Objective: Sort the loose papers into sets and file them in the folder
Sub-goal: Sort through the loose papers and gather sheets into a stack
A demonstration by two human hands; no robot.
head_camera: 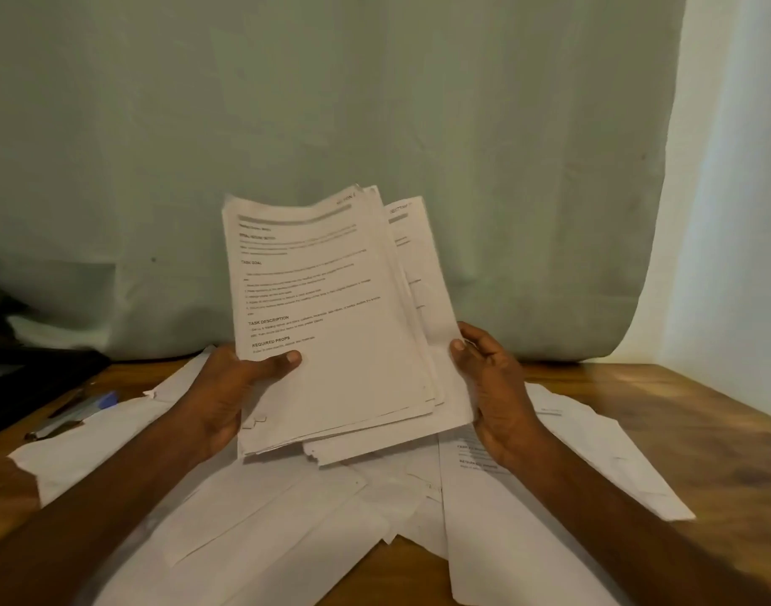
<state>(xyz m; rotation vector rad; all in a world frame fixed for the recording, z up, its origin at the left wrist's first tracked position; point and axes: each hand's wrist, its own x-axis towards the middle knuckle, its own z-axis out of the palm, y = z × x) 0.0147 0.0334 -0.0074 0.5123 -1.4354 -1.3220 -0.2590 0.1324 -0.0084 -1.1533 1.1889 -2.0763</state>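
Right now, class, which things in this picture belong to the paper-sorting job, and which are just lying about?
Belong to the job:
held stack of printed papers, gripped by left hand and right hand
loose papers spread on the wooden table

Just lying about:
pen with blue cap
dark object at far left
green curtain

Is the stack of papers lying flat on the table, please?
No, both the left hand and right hand hold the stack of papers raised above the table.

Stack [331, 325] print mostly blurred; left fingers [287, 358] hidden behind it except thumb; dark object [34, 378] at 9 o'clock cut off.
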